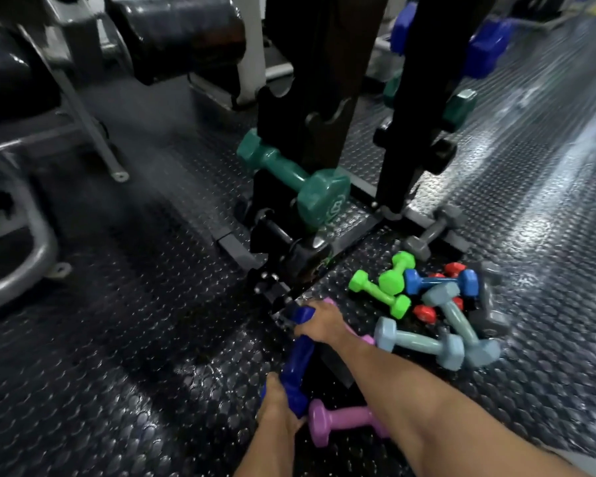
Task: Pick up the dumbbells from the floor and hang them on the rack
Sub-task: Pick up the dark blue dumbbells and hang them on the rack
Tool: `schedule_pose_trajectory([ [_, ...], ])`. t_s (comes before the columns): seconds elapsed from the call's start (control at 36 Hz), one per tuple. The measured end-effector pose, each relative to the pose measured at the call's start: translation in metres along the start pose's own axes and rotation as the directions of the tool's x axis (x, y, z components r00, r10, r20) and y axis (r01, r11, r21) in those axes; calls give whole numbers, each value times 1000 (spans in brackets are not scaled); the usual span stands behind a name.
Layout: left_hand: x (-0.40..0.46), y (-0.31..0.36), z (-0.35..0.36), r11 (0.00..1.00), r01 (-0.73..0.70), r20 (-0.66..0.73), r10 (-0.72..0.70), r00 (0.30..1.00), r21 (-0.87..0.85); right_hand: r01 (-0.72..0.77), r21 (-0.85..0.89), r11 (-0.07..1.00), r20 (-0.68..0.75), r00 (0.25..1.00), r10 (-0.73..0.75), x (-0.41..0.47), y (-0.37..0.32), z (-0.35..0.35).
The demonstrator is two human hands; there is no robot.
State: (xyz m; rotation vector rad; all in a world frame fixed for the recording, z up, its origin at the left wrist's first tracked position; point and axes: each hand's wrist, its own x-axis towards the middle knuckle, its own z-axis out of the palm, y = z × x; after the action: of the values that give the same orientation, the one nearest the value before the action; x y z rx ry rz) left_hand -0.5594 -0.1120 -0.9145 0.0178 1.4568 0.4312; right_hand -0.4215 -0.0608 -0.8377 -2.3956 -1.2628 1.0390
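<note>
At the foot of the rack (319, 108), low over the studded rubber floor (124, 339), you hold two dark blue dumbbells, one to each grip.

- Left hand (278, 409): fingers curled round the handle of the near dark blue dumbbell (295, 373), grip pressed tight on it. Glossy coating, hexagonal heads; it lies tilted, its far head pointing toward the rack.
- Right hand (319, 321): grip wrapped over the far dark blue dumbbell (301, 315); only one head shows past your knuckles, touching the rack's base. You cannot tell how the fingers lie beneath.
- Purple dumbbell (341, 421): on the floor just beside your left hand, partly under your right forearm. A second pink-purple piece shows behind your right hand, mostly hidden.
- Pale blue dumbbells (418, 344): two, crossed, on the floor right of your right wrist.
- Bright green dumbbells (379, 292): two, touching, beyond the pale blue pair.
- Mid-blue dumbbell (441, 280): lying over small red dumbbells (425, 314).
- Grey dumbbell (434, 230): against the rack's base bar.
- Teal dumbbell (295, 177): large, seated low on the rack's near upright, with a black dumbbell (289, 242) below it.
- Far upright: blue dumbbell (486, 49) and teal ones hung, blurred.
</note>
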Motion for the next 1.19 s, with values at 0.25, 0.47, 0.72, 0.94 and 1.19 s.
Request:
schedule_pose_trajectory([
  [0.25,-27,31,-24,969,-245,-231,247,941,38,-1,227,974,-27,1000,7,-29,-7,4],
  [0.47,-132,120,-13,790,-462,-419,608,674,402,112,554,825,-401,904,146,-69,-54,-9],
  [0.72,-219,177,12,629,-622,-359,777,517,467,264,677,687,-537,815,216,-130,-111,-58],
  [0.94,-291,222,59,463,-779,-275,885,377,422,498,552,669,-753,643,142,-152,-160,-155],
  [1.19,-369,274,124,340,-890,-156,939,306,302,550,587,594,-780,581,233,-153,-198,-235],
])
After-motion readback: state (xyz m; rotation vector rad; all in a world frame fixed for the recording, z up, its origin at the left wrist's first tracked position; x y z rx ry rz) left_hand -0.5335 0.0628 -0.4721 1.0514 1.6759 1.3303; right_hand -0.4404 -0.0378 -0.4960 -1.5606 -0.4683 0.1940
